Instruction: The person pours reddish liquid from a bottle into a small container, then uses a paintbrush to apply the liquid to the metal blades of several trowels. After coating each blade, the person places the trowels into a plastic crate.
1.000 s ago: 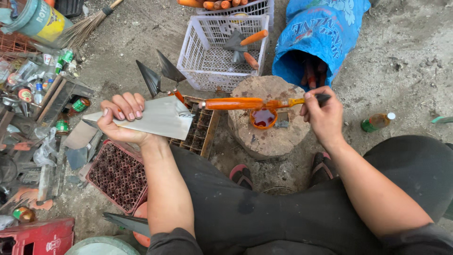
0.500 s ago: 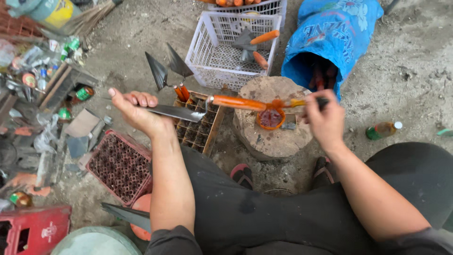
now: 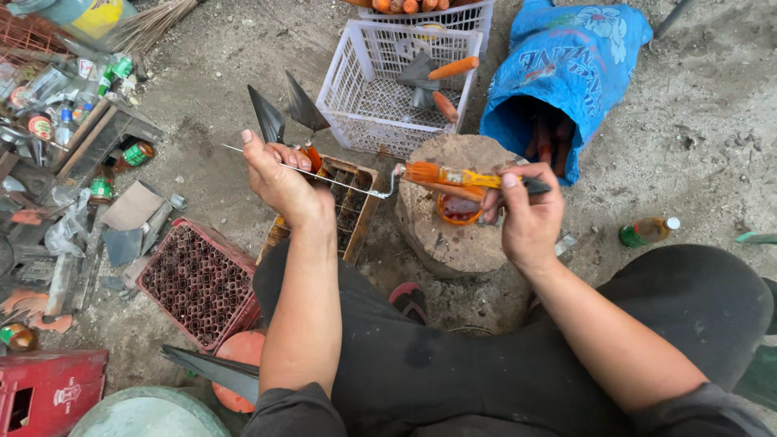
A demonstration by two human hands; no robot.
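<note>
My left hand point(image 3: 279, 182) grips a metal trowel point(image 3: 336, 182) by its blade, which is turned edge-on and looks like a thin line. The trowel's orange handle point(image 3: 453, 193) lies over a round stump point(image 3: 453, 247). My right hand point(image 3: 530, 214) holds a paintbrush point(image 3: 473, 178) with a yellow ferrule; its orange-loaded bristles rest on the handle. A small bowl of orange paint point(image 3: 459, 209) sits on the stump just under the brush.
A white plastic basket point(image 3: 356, 89) behind the stump holds trowels with orange handles. A blue sack point(image 3: 566, 73) lies open beside it. Two trowels point(image 3: 267, 117) stand in a wooden crate point(image 3: 360, 214). A red crate point(image 3: 198, 283) and bottle clutter are at left; a green bottle point(image 3: 647, 232) at right.
My left hand has rolled the trowel from blade face-up to edge-on. The brush stays on the handle over the stump.
</note>
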